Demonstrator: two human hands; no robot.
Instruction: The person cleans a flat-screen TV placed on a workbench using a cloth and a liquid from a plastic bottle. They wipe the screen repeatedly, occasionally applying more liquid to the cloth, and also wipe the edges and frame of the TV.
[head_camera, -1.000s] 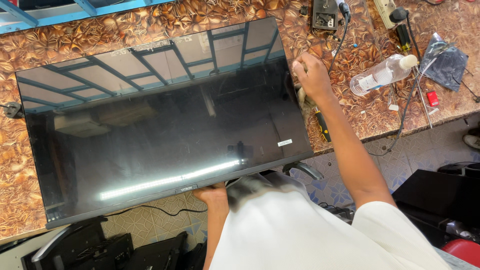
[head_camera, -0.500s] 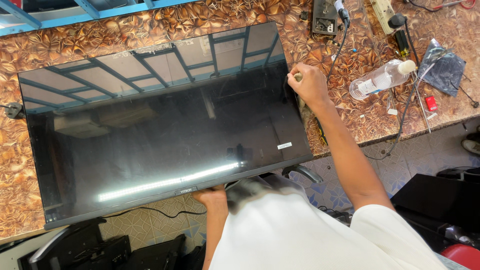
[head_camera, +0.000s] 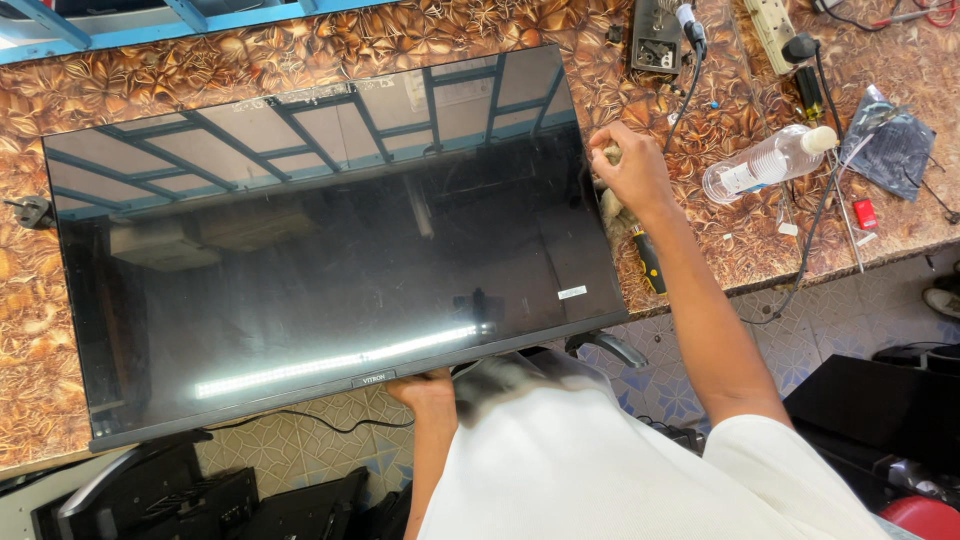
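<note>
Hands grip: left (head_camera: 425, 385) the television (head_camera: 330, 240) edge, right (head_camera: 630, 170) a cloth (head_camera: 612, 205), on patterned table (head_camera: 300, 50).

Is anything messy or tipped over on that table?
Yes. The clear plastic bottle lies on its side among black cables, and the big flat black screen sits slightly askew, its near edge hanging past the brown patterned table.

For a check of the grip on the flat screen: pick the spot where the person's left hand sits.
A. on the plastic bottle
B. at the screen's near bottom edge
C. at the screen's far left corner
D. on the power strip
B: the left hand grips the near bottom edge of the flat screen, while the right hand is at its right edge, clutching what looks like a cloth.
</note>
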